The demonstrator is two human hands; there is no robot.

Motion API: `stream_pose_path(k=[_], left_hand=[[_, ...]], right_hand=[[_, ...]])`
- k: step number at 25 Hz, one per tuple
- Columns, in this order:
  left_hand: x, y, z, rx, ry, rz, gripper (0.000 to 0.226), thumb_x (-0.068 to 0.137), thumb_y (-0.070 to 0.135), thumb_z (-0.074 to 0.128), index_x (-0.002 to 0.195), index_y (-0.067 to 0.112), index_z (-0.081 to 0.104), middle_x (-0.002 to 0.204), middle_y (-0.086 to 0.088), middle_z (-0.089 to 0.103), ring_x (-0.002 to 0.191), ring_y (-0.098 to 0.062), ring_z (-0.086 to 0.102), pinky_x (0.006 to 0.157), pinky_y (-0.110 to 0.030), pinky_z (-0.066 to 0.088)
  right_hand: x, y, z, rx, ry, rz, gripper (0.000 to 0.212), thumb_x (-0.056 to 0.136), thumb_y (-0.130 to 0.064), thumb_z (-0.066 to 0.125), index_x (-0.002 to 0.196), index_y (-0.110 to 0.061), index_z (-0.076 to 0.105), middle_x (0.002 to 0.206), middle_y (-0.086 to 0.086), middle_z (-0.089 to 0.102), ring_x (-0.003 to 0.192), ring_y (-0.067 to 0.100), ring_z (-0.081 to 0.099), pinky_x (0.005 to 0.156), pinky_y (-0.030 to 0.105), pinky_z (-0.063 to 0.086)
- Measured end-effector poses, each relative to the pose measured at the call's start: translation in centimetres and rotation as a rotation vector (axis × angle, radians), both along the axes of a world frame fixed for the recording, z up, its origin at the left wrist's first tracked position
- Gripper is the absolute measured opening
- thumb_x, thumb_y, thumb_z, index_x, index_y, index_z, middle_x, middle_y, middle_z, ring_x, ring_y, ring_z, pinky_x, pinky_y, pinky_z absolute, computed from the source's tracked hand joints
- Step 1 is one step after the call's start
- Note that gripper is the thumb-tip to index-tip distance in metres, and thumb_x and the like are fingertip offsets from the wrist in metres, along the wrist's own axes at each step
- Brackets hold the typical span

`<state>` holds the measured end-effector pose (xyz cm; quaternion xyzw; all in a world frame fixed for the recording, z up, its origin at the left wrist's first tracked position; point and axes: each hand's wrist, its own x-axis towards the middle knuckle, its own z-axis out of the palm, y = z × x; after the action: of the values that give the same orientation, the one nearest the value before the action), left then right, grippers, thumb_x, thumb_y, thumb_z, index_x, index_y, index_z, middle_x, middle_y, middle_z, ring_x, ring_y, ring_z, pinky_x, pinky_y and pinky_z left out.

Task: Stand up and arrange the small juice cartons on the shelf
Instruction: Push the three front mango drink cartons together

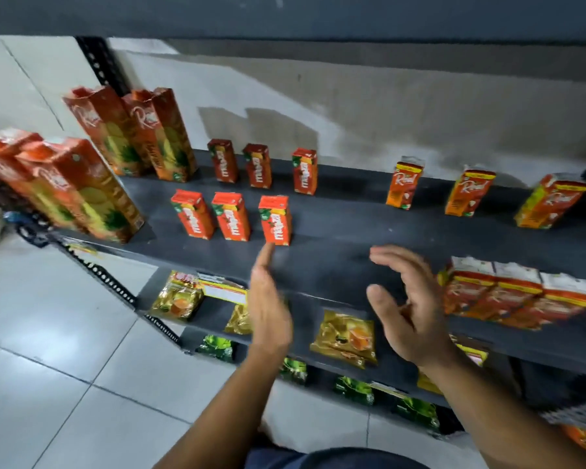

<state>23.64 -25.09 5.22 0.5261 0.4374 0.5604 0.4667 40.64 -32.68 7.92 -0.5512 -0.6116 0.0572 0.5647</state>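
Several small red juice cartons stand upright on the dark shelf [345, 238] in two rows: a back row [257, 165] and a front row [232, 216]. The rightmost front carton [275, 220] stands just beyond the fingertips of my left hand [268, 302], which is open, flat and edge-on. My right hand [408, 299] hovers open over the shelf's front, fingers spread, holding nothing. Three small orange cartons [405, 186] stand spaced along the back right. A tight group of small cartons [518, 292] sits at the front right, beside my right hand.
Tall orange juice cartons [132, 130] stand at the back left and more [65, 184] at the front left edge. Lower shelves hold gold snack packets [347, 336] and green packets [354, 389]. An upper shelf board [285, 15] overhangs. White tiled floor [65, 367] lies to the left.
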Motion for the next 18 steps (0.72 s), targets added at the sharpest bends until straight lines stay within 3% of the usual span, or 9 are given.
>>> stream_pose_path(k=[3, 5, 8, 11, 13, 15, 18], left_hand=[[-8.0, 7.4, -0.7, 0.031, -0.010, 0.311, 0.051, 0.101, 0.027, 0.021, 0.143, 0.003, 0.037, 0.147, -0.008, 0.040, 0.136, -0.012, 0.036, 0.109, -0.013, 0.026], [-12.2, 13.7, 0.0, -0.046, -0.152, 0.343, 0.058, 0.099, 0.038, 0.025, 0.146, 0.006, 0.033, 0.147, -0.004, 0.038, 0.138, -0.012, 0.034, 0.110, -0.016, 0.025], [-14.0, 19.6, 1.1, -0.161, -0.224, 0.222, 0.056, 0.103, 0.044, 0.019, 0.146, 0.009, 0.033, 0.145, 0.000, 0.040, 0.131, -0.007, 0.037, 0.107, -0.018, 0.027], [-13.8, 22.2, 1.3, -0.259, -0.216, 0.053, 0.049, 0.103, 0.046, 0.019, 0.136, 0.019, 0.044, 0.135, 0.004, 0.050, 0.125, -0.006, 0.044, 0.108, -0.026, 0.031], [-13.6, 23.0, 1.3, -0.322, -0.239, -0.065, 0.042, 0.101, 0.051, 0.025, 0.114, 0.024, 0.055, 0.108, 0.009, 0.068, 0.103, -0.006, 0.062, 0.087, -0.025, 0.050], [-13.2, 23.1, 1.4, -0.405, -0.246, -0.134, 0.037, 0.099, 0.053, 0.034, 0.098, 0.025, 0.058, 0.083, 0.006, 0.072, 0.079, -0.009, 0.068, 0.068, -0.027, 0.056], [-12.7, 22.9, 1.0, -0.411, -0.139, -0.189, 0.034, 0.096, 0.053, 0.044, 0.104, 0.024, 0.060, 0.098, -0.006, 0.066, 0.089, -0.019, 0.065, 0.081, -0.039, 0.055]], right_hand=[[-3.9, 5.8, -0.4, -0.144, 0.326, 0.080, 0.051, 0.084, -0.060, 0.053, 0.119, -0.023, 0.055, 0.122, 0.003, 0.060, 0.119, 0.011, 0.055, 0.101, 0.028, 0.042], [-5.5, 10.3, -0.2, -0.140, 0.556, -0.034, 0.060, 0.076, -0.065, 0.056, 0.115, -0.020, 0.054, 0.115, -0.001, 0.061, 0.111, 0.005, 0.058, 0.094, 0.021, 0.044], [-6.1, 16.2, -0.6, -0.202, 0.741, -0.259, 0.052, 0.074, -0.071, 0.045, 0.108, -0.034, 0.055, 0.120, 0.002, 0.061, 0.116, 0.016, 0.057, 0.099, 0.037, 0.044], [-6.9, 20.1, -2.2, -0.347, 0.867, -0.213, 0.068, 0.087, -0.067, 0.029, 0.129, -0.020, 0.053, 0.135, 0.006, 0.056, 0.123, 0.020, 0.052, 0.104, 0.040, 0.036], [-7.6, 21.6, -2.3, -0.378, 0.957, -0.129, 0.070, 0.093, -0.062, 0.023, 0.131, -0.012, 0.053, 0.132, 0.010, 0.059, 0.110, 0.018, 0.058, 0.097, 0.036, 0.041], [-8.4, 22.4, -2.3, -0.363, 1.053, -0.086, 0.071, 0.094, -0.060, 0.023, 0.129, -0.007, 0.055, 0.118, 0.009, 0.065, 0.099, 0.018, 0.064, 0.095, 0.038, 0.046], [-9.3, 23.1, -2.8, -0.348, 1.095, -0.105, 0.067, 0.093, -0.060, 0.028, 0.120, -0.008, 0.061, 0.106, 0.005, 0.070, 0.088, 0.015, 0.069, 0.086, 0.036, 0.050]])
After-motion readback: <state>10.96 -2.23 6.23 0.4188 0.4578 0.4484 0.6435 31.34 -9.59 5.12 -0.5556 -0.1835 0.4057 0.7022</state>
